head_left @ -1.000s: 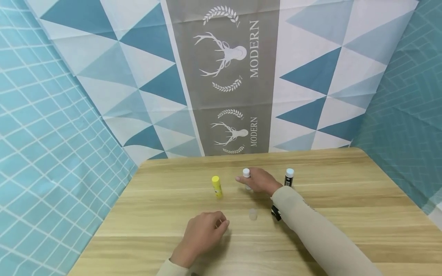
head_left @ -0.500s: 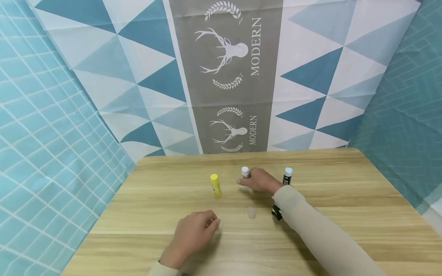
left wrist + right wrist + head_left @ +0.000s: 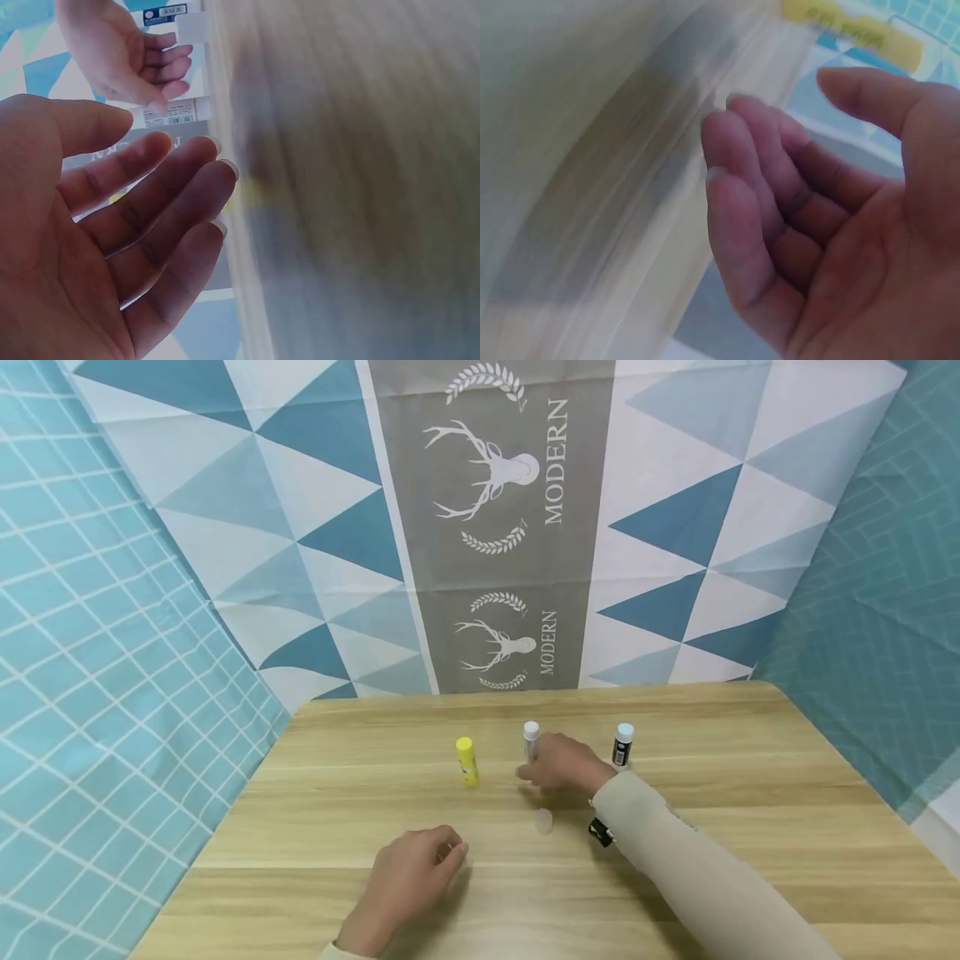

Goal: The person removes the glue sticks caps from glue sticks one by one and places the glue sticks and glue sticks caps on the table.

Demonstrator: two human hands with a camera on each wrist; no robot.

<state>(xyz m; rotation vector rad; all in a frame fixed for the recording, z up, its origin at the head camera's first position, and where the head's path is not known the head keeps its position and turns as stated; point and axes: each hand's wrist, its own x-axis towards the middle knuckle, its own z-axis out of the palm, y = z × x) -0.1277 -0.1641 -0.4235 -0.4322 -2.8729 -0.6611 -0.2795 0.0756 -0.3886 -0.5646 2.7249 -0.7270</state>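
A white-capped tube (image 3: 531, 732) stands upright on the table; its printed label (image 3: 169, 116) shows in the left wrist view. Just in front and to the right of it is my right hand (image 3: 564, 763). Loosely curled fingers (image 3: 735, 150) and a thumb held apart from them have nothing between them in the right wrist view. A yellow glue stick (image 3: 467, 763) stands upright to the left of the tube. Low over the near part of the table, my left hand (image 3: 411, 875) is relaxed and holds nothing.
A black tube with a white cap (image 3: 623, 745) stands upright, right of my right hand. A small clear disc (image 3: 543, 821) lies on the wooden table (image 3: 337, 827). Beside my right sleeve is a small black object (image 3: 601, 832). Patterned cloth (image 3: 513, 560) rises behind.
My right hand has come off the white-capped tube and drawn back slightly toward me, leaving the tube standing. My left hand has shifted a little to the left.
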